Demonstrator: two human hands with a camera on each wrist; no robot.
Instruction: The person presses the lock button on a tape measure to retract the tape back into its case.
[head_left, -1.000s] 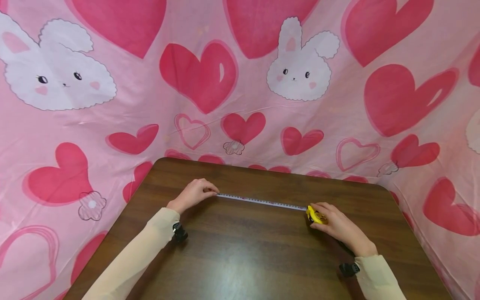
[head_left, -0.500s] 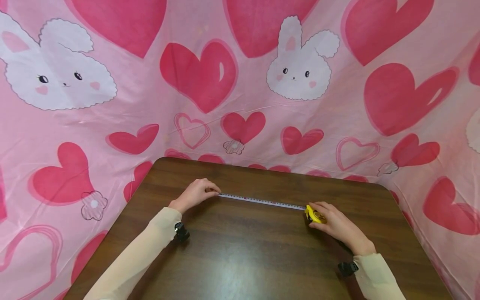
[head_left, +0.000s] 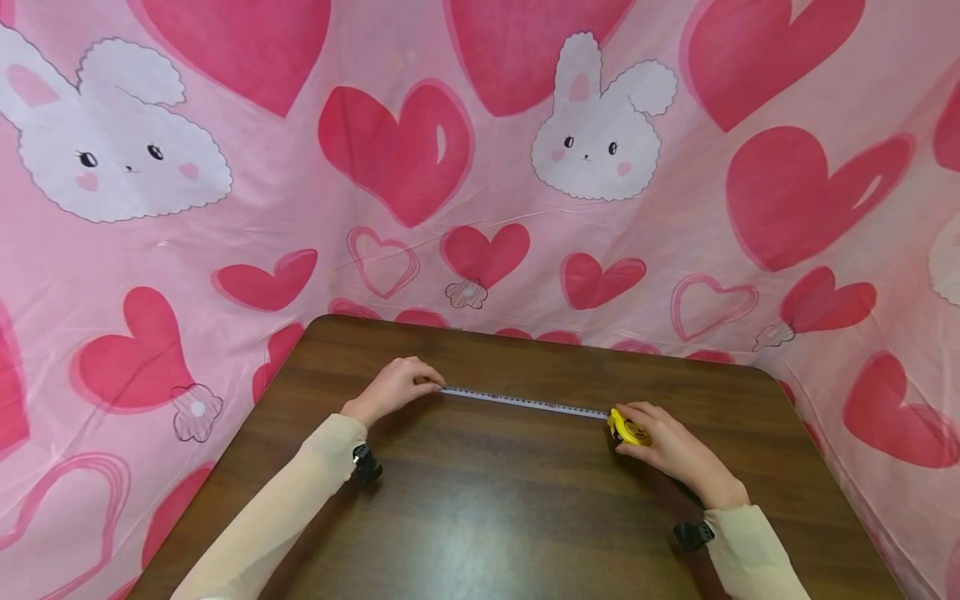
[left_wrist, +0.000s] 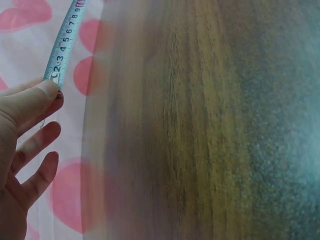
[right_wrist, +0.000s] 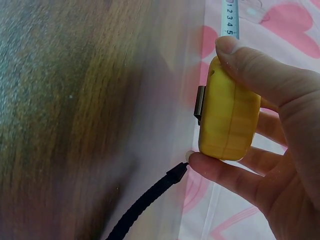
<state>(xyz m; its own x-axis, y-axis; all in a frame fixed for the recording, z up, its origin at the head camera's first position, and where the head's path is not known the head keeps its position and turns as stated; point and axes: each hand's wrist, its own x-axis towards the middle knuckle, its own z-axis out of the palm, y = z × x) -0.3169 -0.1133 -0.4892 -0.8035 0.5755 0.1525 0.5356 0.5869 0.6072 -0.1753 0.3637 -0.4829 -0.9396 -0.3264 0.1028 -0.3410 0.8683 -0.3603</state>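
A yellow tape measure (head_left: pixel 628 427) is in my right hand (head_left: pixel 678 450), its white blade (head_left: pixel 525 403) drawn out in a straight line toward the left. In the right wrist view the yellow case (right_wrist: pixel 229 110) has my thumb at the top by the blade's mouth and fingers round the far side and bottom. A metal belt clip (right_wrist: pixel 199 104) and a black strap (right_wrist: pixel 147 200) show on it. My left hand (head_left: pixel 393 387) pinches the blade's free end between thumb and forefinger. The left wrist view shows the blade (left_wrist: pixel 65 45) leaving that pinch near its low numbers, other fingers loosely bent.
Both hands are over a dark brown wooden table (head_left: pixel 465 500) with rounded back corners. Behind it hangs a pink cloth (head_left: pixel 517 208) printed with hearts and rabbits. Black wrist cameras sit at each cuff, one a camera (head_left: pixel 367 463) on the left.
The left hand has shifted slightly right and the right hand slightly left, so the stretch of blade between them is a little shorter. Both grips stay the same.
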